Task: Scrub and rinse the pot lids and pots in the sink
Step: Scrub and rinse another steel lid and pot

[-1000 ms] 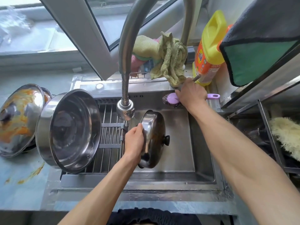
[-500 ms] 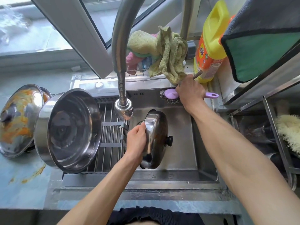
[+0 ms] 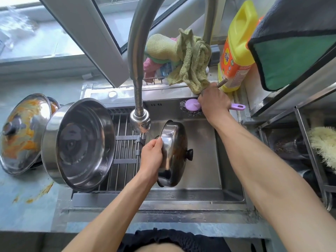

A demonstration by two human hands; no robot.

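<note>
The left hand [image 3: 151, 157] grips the rim of a steel pot lid [image 3: 172, 153], holding it on edge inside the sink [image 3: 203, 180] just below the faucet head [image 3: 140, 120]. A large steel pot [image 3: 80, 144] leans tilted on the drying rack [image 3: 125, 142] — seemingly clean. Further left, a second lid [image 3: 21, 133] sits on the counter, smeared orange and evidently unwashed. The right hand [image 3: 214, 100] reaches the sink's back edge, fingers curled on the faucet lever [image 3: 222, 82], above a purple-handled steel scourer [image 3: 192, 107] — rinsing looks imminent; most scrubbing remains.
</note>
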